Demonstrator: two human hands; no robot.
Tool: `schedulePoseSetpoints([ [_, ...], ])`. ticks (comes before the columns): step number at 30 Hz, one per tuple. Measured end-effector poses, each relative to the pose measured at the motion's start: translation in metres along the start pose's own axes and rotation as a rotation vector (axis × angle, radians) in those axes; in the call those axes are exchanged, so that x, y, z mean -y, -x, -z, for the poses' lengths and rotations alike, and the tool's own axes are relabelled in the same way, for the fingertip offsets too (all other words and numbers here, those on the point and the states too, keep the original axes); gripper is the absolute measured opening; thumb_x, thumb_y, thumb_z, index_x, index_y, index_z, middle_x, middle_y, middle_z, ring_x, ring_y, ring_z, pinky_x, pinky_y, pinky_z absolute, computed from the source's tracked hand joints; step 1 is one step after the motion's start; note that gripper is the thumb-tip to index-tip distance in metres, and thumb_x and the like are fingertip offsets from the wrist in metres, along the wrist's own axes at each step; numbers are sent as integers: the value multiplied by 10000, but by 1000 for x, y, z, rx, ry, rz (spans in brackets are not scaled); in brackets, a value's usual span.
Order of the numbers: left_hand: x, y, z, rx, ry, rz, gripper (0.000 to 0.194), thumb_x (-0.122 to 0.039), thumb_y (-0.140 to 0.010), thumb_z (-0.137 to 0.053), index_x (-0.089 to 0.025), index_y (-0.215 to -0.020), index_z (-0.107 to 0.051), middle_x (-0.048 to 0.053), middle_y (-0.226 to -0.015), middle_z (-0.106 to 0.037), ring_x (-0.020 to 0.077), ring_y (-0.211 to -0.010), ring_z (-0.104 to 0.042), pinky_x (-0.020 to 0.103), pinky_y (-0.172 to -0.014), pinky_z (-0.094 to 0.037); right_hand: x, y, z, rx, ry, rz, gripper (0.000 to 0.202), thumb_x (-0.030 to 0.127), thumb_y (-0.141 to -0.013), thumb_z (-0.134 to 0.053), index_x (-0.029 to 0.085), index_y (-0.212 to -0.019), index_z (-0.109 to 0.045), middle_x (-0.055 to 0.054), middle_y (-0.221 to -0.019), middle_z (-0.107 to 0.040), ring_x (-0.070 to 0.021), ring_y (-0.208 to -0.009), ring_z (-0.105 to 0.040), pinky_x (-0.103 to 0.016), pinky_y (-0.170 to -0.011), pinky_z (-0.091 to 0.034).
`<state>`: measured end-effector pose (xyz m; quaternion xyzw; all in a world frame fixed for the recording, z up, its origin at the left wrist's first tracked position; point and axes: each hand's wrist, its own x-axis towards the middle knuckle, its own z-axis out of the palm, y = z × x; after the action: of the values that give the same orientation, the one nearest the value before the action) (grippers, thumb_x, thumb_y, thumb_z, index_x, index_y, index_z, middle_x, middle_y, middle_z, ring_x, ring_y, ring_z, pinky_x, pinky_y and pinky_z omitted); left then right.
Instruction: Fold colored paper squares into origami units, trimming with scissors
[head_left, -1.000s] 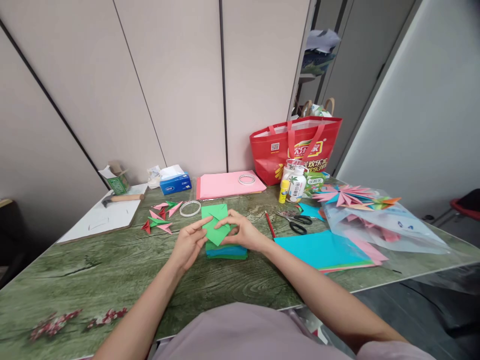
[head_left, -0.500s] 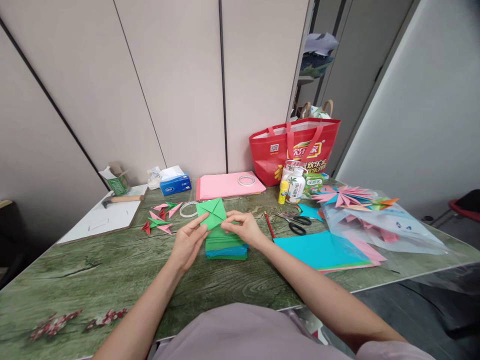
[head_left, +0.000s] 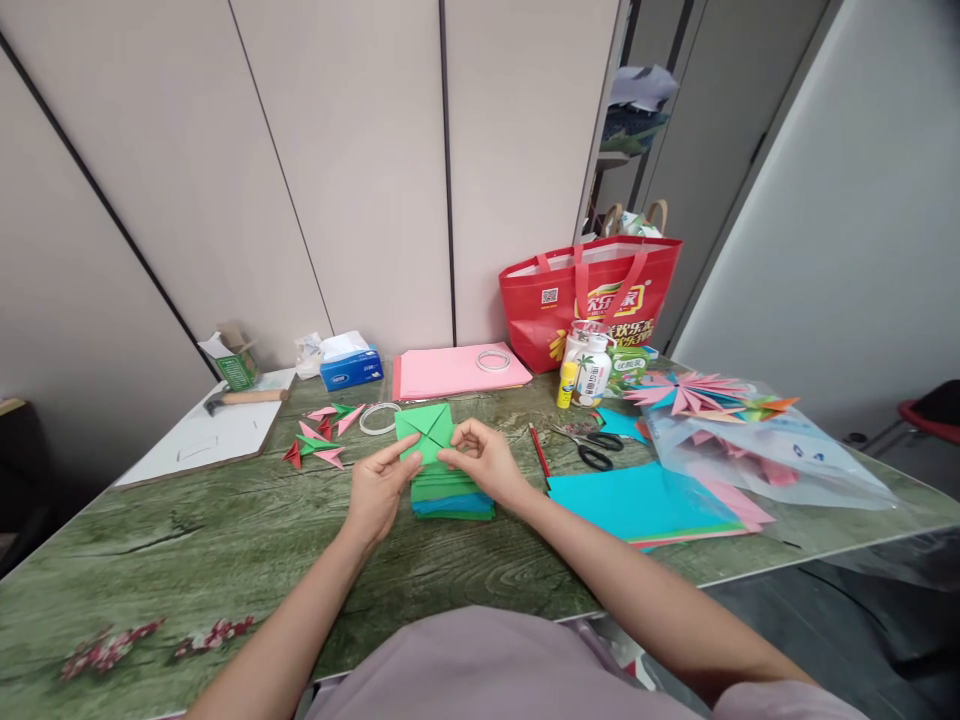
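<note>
Because the green paper square (head_left: 426,425) is thin and creased, it should handle as light, somewhat stiff along its folds and easily crumpled. Grasp it by opposite edges, clear of the diagonal creases. The left hand (head_left: 379,487) pinches its left edge; the right hand (head_left: 489,463) pinches its right edge. The square is above the far end of the paper stack (head_left: 454,497) on the desk (head_left: 300,550); whether they touch cannot be told. Containers: the blue tissue box (head_left: 351,372) has white tissue (head_left: 347,344) at its top; the clear plastic bag (head_left: 844,475) holds folded pink paper (head_left: 776,460); the red bag (head_left: 529,320) gapes, contents hidden.
</note>
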<state>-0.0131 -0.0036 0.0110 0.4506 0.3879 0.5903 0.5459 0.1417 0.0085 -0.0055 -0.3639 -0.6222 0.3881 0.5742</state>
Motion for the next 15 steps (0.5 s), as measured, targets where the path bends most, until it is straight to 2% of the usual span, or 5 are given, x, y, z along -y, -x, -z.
schedulePoseSetpoints([
  [3,2,-1,1,0,-14,-7,348,-207,-508,-758,-139,-844,-696,39,-754,-683,119,-639,-582,256,-648,-497,7,3,0,8,42,73,254,324,-649,-648,184,-813,-513,-18,-832,-498,-128,-755,-496,-210,-577,-459],
  [6,4,-1,2,23,-31,-1,345,-216,-526,-750,-143,-858,-694,47,-796,-689,135,-675,-598,272,-681,-500,11,4,1,80,39,83,315,318,-689,-615,227,-983,-549,-40,-962,-463,-145,-837,-463,-230,-612,-494],
  [9,5,0,3,70,-70,8,360,-237,-551,-735,-148,-896,-684,56,-820,-693,159,-711,-607,293,-706,-494,8,3,1,143,-26,48,314,343,-716,-588,254,-1017,-579,-28,-898,-404,-124,-747,-458,-246,-585,-529],
  [12,4,1,3,118,-142,-5,414,-227,-541,-740,-151,-942,-668,69,-865,-691,192,-791,-604,297,-731,-478,4,2,2,142,-65,20,302,360,-715,-588,261,-1000,-603,-6,-807,-354,-102,-669,-442,-253,-566,-546],
  [15,4,1,3,114,-173,-31,442,-227,-528,-746,-152,-956,-662,78,-927,-679,211,-854,-593,291,-745,-467,2,2,3,137,-66,10,303,375,-710,-591,266,-992,-612,-3,-795,-356,-102,-665,-450,-256,-570,-549],
])
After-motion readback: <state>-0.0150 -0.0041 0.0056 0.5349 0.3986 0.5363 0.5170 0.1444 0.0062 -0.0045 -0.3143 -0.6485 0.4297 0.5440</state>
